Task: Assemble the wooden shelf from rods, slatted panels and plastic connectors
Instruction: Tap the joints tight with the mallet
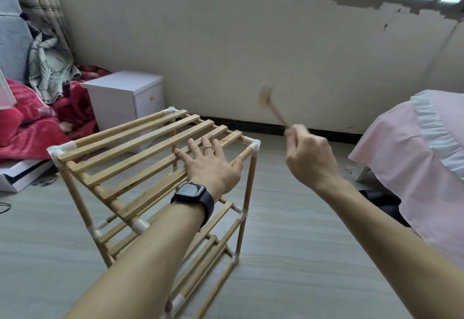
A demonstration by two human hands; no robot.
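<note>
The wooden shelf (130,158) stands upright on the floor, built of rods, slatted panels and white plastic connectors at the corners. My left hand (211,165) lies flat on the top slatted panel near its right end, fingers spread and straight. My right hand (308,158) is raised to the right of the shelf's top right corner connector (254,146) and grips the handle of a small wooden mallet (272,106). The mallet is blurred, its head up and to the left of the hand.
A white bedside cabinet (125,100) stands behind the shelf against the wall. Red blankets and clothes (32,115) lie at the left. A pink-covered bed (414,158) fills the right side. Grey floor tiles (288,243) surround the shelf.
</note>
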